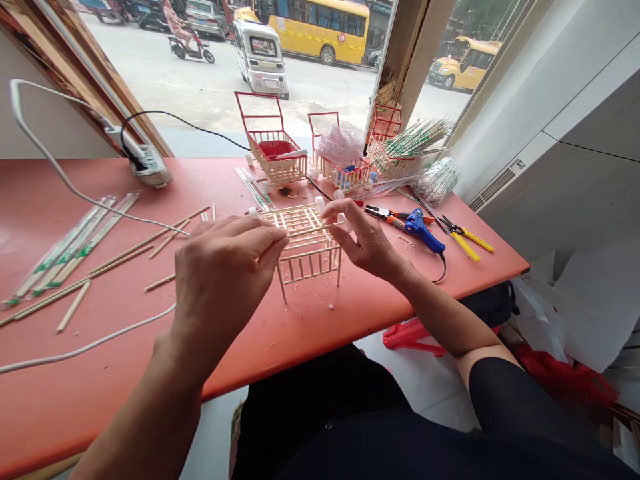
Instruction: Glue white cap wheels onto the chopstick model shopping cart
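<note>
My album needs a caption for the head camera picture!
Left hand and right hand at a little wooden frame on a red table, carts behind.

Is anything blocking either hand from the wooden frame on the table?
Nothing visible does. The left hand pinches a thin stick at the top of the wooden frame, and the right hand is at its right side. The blue glue gun lies off to the right.

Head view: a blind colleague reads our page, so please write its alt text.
A person's left hand pinches a thin stick over a small wooden frame on a red table, the right hand at the stick's other end. Behind stand three small carts with red handles; a blue glue gun and pliers lie to the right.
</note>
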Demonstrator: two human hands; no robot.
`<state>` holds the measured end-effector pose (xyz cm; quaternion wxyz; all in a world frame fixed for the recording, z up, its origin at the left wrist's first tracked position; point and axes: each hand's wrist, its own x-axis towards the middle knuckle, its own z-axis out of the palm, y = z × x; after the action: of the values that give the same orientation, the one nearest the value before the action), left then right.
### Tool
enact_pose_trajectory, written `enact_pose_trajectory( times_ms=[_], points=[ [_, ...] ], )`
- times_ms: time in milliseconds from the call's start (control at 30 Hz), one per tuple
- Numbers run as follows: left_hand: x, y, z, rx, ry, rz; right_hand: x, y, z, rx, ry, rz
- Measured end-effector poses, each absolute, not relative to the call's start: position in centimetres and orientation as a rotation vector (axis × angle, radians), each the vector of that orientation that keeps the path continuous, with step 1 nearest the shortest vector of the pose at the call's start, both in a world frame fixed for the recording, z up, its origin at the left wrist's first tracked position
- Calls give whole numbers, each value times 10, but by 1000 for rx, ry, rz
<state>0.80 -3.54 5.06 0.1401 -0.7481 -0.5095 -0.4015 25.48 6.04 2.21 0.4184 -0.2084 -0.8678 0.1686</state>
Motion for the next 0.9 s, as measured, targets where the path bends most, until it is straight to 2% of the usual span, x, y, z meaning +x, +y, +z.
enact_pose_trajectory(
  times_ms=[900],
  points=[
    [9, -35, 52, -2148, -1396, -1158, 273, 60, 23, -653, -2176, 439]
  ],
)
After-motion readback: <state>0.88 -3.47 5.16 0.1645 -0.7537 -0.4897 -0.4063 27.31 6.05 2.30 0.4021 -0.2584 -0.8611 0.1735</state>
